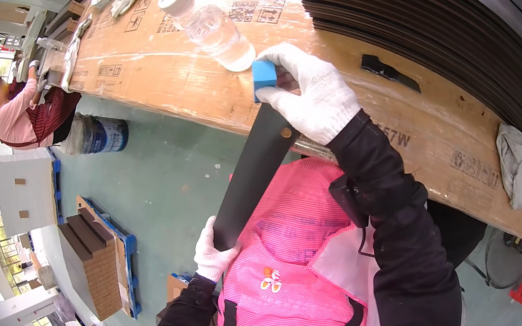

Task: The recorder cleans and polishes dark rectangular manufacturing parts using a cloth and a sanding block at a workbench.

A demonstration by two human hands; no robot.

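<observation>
A long dark grey bar (pixel 250 168) slants across in front of my body, with a small round brass-coloured spot near its far end. My left hand (pixel 214 252), in a white knit glove, is closed round the bar's near end. At the far end, by the table edge, my gloved right hand (pixel 312 92) pinches a small blue block (pixel 263 80) between thumb and fingers. The block is at the bar's end; whether it presses on the bar I cannot tell. Just left of the right hand, a clear bottle (pixel 214 32) with a white cap lies on the table.
Cardboard covers the table (pixel 177 82). A stack of dark boards (pixel 430 36) fills its far right, with a flat black piece (pixel 392 72) before it. White cloths (pixel 519 165) lie at the right edge. Another person (pixel 26 111) works far left, near a bucket (pixel 98 136) and loaded pallets (pixel 97 260).
</observation>
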